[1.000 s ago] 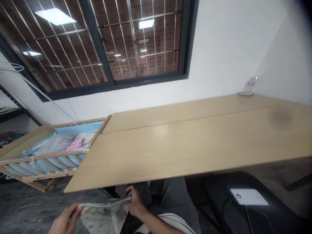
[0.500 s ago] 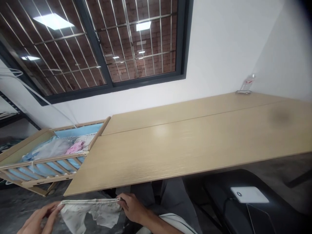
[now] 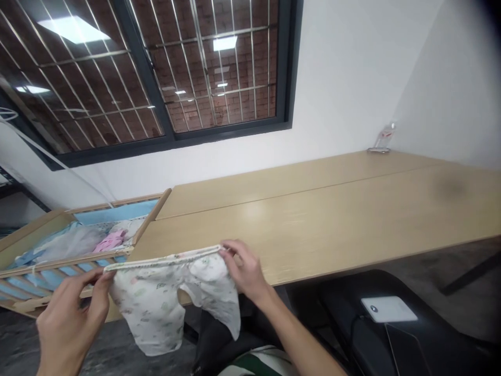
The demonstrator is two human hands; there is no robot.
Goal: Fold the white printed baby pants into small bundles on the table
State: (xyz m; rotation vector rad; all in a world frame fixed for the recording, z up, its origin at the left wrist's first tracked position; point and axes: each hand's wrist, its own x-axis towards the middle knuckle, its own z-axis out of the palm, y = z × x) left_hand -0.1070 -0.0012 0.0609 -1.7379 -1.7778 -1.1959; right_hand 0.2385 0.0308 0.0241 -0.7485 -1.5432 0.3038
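A pair of small white printed shorts (image 3: pixel 156 295) hangs by its waistband in front of the table's near edge. My left hand (image 3: pixel 74 308) pinches one end of the waistband between thumb and fingers. At the other end, my right hand (image 3: pixel 245 269) grips the waistband the same way, so it is stretched almost straight between them. Both legs of the shorts dangle below, with a gap between them. Behind the upper part of the cloth lies the wooden table (image 3: pixel 313 214).
Left of the table stands a wooden crib (image 3: pixel 58 250) with blue lining and bundled cloth inside. A black chair (image 3: pixel 344 297) at the right bears a white device (image 3: pixel 389 308). A clear bottle (image 3: pixel 385 137) is in the table's far corner, below a barred window (image 3: pixel 172 133).
Both hands have lifted the shorts from below the table's edge to in front of it. More of the cloth and its print now shows. The view has shifted slightly right.
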